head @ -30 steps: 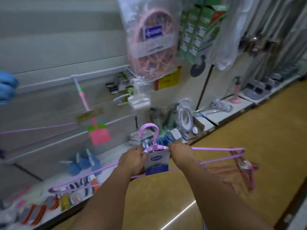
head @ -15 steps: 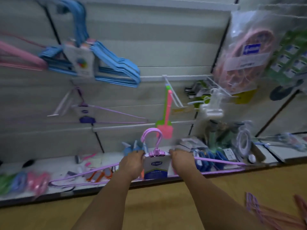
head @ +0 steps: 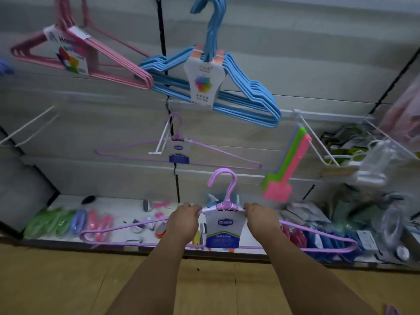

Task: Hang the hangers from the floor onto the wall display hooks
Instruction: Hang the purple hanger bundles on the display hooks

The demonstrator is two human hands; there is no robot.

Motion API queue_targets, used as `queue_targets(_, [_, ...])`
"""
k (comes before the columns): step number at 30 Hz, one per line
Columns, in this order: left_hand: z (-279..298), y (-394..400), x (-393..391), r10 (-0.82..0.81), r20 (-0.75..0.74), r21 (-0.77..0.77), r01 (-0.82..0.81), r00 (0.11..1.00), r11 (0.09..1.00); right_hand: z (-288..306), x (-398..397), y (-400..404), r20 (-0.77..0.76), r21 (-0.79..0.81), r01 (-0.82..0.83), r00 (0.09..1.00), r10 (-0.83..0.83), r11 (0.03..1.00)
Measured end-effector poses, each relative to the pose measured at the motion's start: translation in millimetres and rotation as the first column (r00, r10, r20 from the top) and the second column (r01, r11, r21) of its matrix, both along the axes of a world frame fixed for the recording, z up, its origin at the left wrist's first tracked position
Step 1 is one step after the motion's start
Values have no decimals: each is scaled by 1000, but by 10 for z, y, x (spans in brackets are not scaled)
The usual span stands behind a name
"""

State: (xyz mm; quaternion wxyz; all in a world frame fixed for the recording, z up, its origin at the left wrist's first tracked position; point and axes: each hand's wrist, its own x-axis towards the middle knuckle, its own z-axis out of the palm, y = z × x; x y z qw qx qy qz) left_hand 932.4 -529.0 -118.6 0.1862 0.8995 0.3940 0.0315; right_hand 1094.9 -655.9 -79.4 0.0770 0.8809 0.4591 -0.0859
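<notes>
The card label (head: pixel 68 54) on the pink hanger bundle (head: pixel 109 64) shows the letters "Ha", the rest cut off by blur, above a multicoloured wheel. The white card (head: pixel 203 85) on the blue hanger bundle (head: pixel 250 96) carries small print too blurred to read. The blue-and-white labels on the hung purple hangers (head: pixel 179 153) and on the held purple hangers (head: pixel 223 230) bear characters too blurred to read.

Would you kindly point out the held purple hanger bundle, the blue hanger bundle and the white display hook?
held purple hanger bundle (head: pixel 223 178), head view, its hook.
blue hanger bundle (head: pixel 250 89), head view, right shoulder.
white display hook (head: pixel 162 142), head view, its prong.
</notes>
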Motion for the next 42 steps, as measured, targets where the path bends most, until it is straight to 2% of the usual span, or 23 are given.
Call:
queue_targets(8, [18, 574, 174, 63, 8, -13, -63, 998, 998, -9, 272, 721, -9, -29, -52, 999, 51, 998])
queue_targets(14, [-25, 1125, 276, 124, 70, 32, -127, 990, 991, 34, 422, 1312, -37, -82, -97, 995, 94, 992])
queue_targets(17, [-75, 1365, 249, 175, 95, -5, -176, 980, 984, -1, 394, 1569, -51, -96, -114, 993, 109, 989])
queue_targets(21, [-119, 1719, 168, 179, 87, -3, -179, 980, 984, -70, 330, 1934, -24, -48, -128, 992, 127, 991])
queue_targets(25, [-144, 2086, 152, 263, 105, -32, -261, 959, 965, -96, 272, 2248, -14, -14, -87, 996, 87, 996])
queue_targets(36, [-215, 2744, 37, 75, 90, 122, -86, 993, 989, -287, 70, 2708, -70, 49, -9, 997, 13, 999])
queue_targets(42, [-388, 2933, 2, 91, 72, 118, -99, 993, 988, -441, 1, 2886, -95, 41, -7, 995, 10, 999])
